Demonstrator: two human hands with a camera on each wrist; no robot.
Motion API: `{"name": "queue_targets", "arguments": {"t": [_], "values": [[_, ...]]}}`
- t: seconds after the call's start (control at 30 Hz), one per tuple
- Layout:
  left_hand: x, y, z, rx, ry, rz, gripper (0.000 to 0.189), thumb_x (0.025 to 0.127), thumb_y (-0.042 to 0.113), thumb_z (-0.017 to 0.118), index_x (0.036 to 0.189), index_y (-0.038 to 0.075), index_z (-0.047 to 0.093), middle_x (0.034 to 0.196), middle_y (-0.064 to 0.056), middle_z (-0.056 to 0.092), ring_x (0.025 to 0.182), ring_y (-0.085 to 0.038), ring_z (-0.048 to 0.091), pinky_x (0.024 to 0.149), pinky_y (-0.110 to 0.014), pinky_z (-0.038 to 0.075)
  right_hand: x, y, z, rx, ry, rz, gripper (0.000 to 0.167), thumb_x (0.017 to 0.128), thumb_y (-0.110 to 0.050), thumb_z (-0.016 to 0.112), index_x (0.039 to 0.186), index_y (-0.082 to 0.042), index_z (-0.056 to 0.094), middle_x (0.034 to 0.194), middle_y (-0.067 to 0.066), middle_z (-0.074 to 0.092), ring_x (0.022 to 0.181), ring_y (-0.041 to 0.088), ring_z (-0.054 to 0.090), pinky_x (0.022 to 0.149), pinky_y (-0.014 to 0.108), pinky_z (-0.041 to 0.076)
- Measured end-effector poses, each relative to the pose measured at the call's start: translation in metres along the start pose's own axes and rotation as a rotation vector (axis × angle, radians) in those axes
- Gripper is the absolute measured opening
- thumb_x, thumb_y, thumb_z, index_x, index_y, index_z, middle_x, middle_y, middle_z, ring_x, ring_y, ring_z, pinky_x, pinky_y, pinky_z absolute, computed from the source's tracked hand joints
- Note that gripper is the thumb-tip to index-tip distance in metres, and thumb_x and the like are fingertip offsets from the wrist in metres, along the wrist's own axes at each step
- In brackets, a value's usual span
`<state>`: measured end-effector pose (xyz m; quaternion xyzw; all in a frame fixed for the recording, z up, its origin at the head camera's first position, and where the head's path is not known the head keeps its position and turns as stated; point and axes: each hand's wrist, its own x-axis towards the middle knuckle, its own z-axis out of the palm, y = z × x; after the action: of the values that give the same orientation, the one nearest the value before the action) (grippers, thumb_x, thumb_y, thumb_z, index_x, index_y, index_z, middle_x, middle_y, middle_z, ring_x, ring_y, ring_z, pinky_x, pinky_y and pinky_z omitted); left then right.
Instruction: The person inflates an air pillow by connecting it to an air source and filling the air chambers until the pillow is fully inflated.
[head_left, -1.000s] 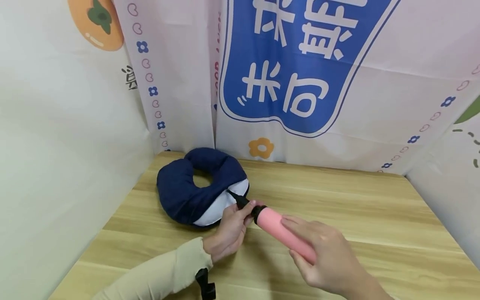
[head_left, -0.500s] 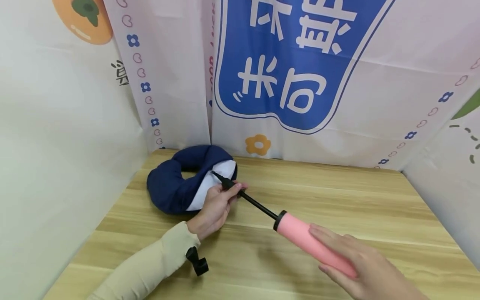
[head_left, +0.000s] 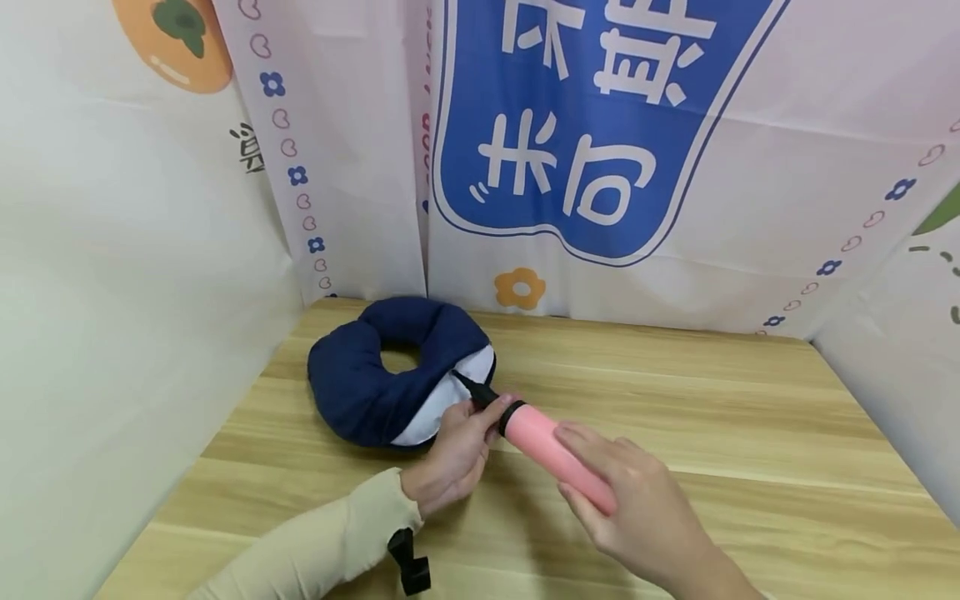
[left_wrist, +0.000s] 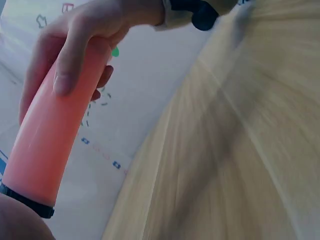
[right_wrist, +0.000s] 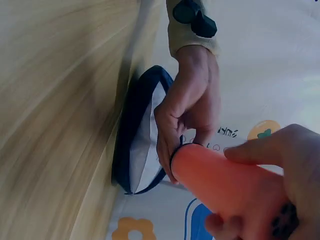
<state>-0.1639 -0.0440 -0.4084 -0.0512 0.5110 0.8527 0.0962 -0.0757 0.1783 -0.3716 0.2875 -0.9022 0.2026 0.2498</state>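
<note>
The pump [head_left: 550,452] is smooth pink plastic, the neck pillow [head_left: 351,387] matt cloth, the table [head_left: 712,408] apparently wood.

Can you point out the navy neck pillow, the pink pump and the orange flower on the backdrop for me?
Navy neck pillow [head_left: 375,402]: head view, padding below left of its hole.
Pink pump [head_left: 546,446]: head view, on its barrel.
Orange flower [head_left: 537,289]: head view, on a right-side petal.

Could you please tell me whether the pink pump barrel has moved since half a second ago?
Yes: against the orange flower in the head view, the pink pump barrel has shifted left and slightly up.
</note>
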Motion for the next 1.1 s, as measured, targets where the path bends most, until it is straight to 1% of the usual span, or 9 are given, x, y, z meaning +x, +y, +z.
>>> {"name": "queue_targets", "arguments": {"t": [0.17,0.27,0.47,0.63,0.67,0.77,0.9,1.0,1.1], "values": [[0.003,0.019,-0.023,0.019,-0.021,0.038,0.027,0.103,0.0,0.064,0.128,-0.009,0.057,0.118,-0.015,0.075,0.112,-0.018,0.076,0.1,-0.024,0.057,-0.013,0.01,-0.015,0.052,-0.242,0.049,0.073,0.096,-0.036,0.079,0.16,-0.034,0.045,0.156,-0.009,0.058,0.124,0.014,0.069,0.098,0.044,0.061],[0.005,0.03,-0.032,0.031,-0.045,0.043,0.028,0.105,0.0,0.061,0.131,-0.008,0.056,0.115,-0.009,0.076,0.115,-0.017,0.075,0.104,-0.026,0.056,-0.023,0.02,-0.032,0.086,-0.284,0.048,0.072,0.098,-0.037,0.077,0.161,-0.035,0.043,0.154,-0.012,0.058,0.126,0.011,0.068,0.102,0.037,0.06],[0.01,0.043,-0.036,0.007,0.021,0.083,0.027,0.104,0.002,0.063,0.13,-0.006,0.059,0.108,-0.003,0.077,0.114,-0.014,0.073,0.1,-0.02,0.057,-0.03,0.028,-0.061,0.025,-0.189,0.008,0.076,0.086,-0.03,0.089,0.153,-0.035,0.055,0.142,-0.015,0.067,0.114,0.004,0.071,0.098,0.009,0.049],[-0.014,0.021,-0.022,-0.044,0.099,0.031,0.029,0.106,0.005,0.061,0.131,-0.009,0.053,0.119,-0.008,0.072,0.115,-0.011,0.071,0.103,-0.018,0.054,-0.014,0.014,-0.023,0.006,0.031,-0.135,0.052,0.094,-0.037,0.08,0.142,-0.021,0.068,0.131,-0.003,0.076,0.094,0.009,0.074,0.085,0.024,0.059],[-0.019,0.016,-0.019,-0.057,0.107,0.029,0.031,0.106,0.006,0.061,0.132,-0.009,0.051,0.122,-0.01,0.069,0.115,-0.011,0.071,0.104,-0.019,0.053,-0.01,0.01,-0.014,0.009,0.052,-0.144,0.049,0.097,-0.041,0.077,0.14,-0.02,0.07,0.131,-0.002,0.076,0.092,0.009,0.074,0.081,0.027,0.059],[-0.028,0.008,-0.013,-0.102,0.109,0.046,0.033,0.107,0.007,0.061,0.132,-0.011,0.05,0.122,-0.012,0.067,0.116,-0.013,0.072,0.104,-0.019,0.053,0.002,-0.003,0.003,0.011,0.119,-0.141,0.046,0.09,-0.034,0.083,0.133,-0.018,0.075,0.125,-0.001,0.079,0.085,0.011,0.074,0.075,0.03,0.06],[-0.022,0.006,-0.015,-0.062,0.044,0.026,0.035,0.106,0.009,0.064,0.133,-0.011,0.052,0.12,-0.011,0.07,0.115,-0.014,0.072,0.1,-0.019,0.056,0.007,-0.011,0.011,-0.01,0.092,-0.091,0.063,0.076,-0.022,0.092,0.136,-0.019,0.073,0.129,-0.001,0.077,0.091,0.013,0.076,0.076,0.034,0.063],[-0.012,0.009,-0.025,0.015,-0.043,0.046,0.039,0.105,0.008,0.064,0.135,-0.013,0.051,0.125,-0.015,0.072,0.116,-0.015,0.073,0.103,-0.022,0.055,-0.005,-0.003,0.008,0.039,-0.001,-0.024,0.068,0.083,-0.027,0.091,0.145,-0.024,0.065,0.138,-0.004,0.072,0.104,0.013,0.076,0.088,0.027,0.062],[-0.004,0.016,-0.035,0.036,-0.105,0.071,0.036,0.106,0.003,0.062,0.135,-0.014,0.05,0.122,-0.012,0.075,0.119,-0.016,0.073,0.107,-0.024,0.054,-0.019,0.008,-0.004,0.101,-0.078,0.023,0.071,0.086,-0.029,0.089,0.151,-0.027,0.059,0.142,-0.007,0.069,0.116,0.013,0.074,0.102,0.013,0.051]]}}
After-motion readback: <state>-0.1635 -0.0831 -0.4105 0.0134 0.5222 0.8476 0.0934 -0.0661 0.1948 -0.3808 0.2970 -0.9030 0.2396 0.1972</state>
